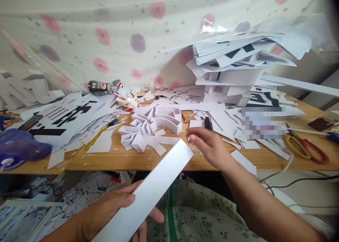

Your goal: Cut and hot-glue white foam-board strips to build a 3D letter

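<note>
My left hand (113, 203) grips a long white strip (156, 182) of board or stiff paper, thumb on top and fingers beneath. The strip slants up and to the right, its far end above the table edge. Just right of that end is my right hand (208, 146), fingers loosely curved with nothing visible in them. Whether a fingertip brushes the strip cannot be made out. Beyond the strip, white shapes (166, 120) built from bent upright strips stand on the wooden table (127, 160), beside loose flat white strips (169, 140).
At back right rises a tall stack of white sheets (233, 54). Red-and-yellow scissors (308, 148) lie at right, a yellow-handled tool (96, 137) at left. A paper cup (128, 103) and dark can (100, 87) are behind. Purple plastic (29, 146) sits far left; cables (299, 180) hang right.
</note>
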Demonstrator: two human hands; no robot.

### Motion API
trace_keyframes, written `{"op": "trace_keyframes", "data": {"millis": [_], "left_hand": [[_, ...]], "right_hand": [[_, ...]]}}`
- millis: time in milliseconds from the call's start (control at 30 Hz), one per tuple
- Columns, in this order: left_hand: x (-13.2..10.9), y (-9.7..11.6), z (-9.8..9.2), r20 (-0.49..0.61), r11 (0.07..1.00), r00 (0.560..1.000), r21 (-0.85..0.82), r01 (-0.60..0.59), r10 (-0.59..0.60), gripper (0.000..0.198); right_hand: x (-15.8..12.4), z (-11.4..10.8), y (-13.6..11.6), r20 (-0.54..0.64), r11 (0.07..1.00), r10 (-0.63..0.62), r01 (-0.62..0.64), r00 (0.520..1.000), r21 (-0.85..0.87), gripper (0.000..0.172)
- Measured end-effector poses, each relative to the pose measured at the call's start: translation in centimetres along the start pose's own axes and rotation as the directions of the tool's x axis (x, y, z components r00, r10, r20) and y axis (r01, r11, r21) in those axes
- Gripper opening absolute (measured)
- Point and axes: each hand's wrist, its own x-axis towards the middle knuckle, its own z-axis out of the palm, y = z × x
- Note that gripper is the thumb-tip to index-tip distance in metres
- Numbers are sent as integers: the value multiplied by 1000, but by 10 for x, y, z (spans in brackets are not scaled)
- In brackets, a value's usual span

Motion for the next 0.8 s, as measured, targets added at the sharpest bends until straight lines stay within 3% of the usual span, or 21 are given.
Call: {"op": "trace_keyframes", "data": {"millis": [67,133,267,367,467,567,667,733,800], "left_hand": [[0,-1,1,-2,1000,1000,23,10,-10,68],[-2,-2,0,23,998,1000,62,16,-17,65],[-10,0,-2,57,980,996,190,57,-69,70],[-14,3,-2,9,962,997,263,77,-82,72],[-15,3,0,-53,955,997,286,77,-65,72],[-14,-1,3,-115,956,993,285,64,-32,71],[-16,-5,4,-147,958,989,286,16,28,69],[-23,4,3,-125,947,989,320,-30,74,72],[-34,28,-1,-108,912,986,404,-73,126,74]], "right_hand": [[-2,13,-23,191,958,57,-108,980,267,41],[-3,26,-33,315,875,104,-237,943,422,49],[-12,46,-35,428,605,172,-438,887,665,57],[-24,60,-36,510,375,135,-520,850,767,60],[-32,69,-38,546,266,60,-541,835,798,62],[-32,69,-39,514,241,50,-510,856,826,58],[-21,55,-36,334,139,190,-362,923,922,51],[-12,39,-31,168,102,318,-210,933,972,48],[-7,23,-22,54,160,369,-121,928,980,46]]}}
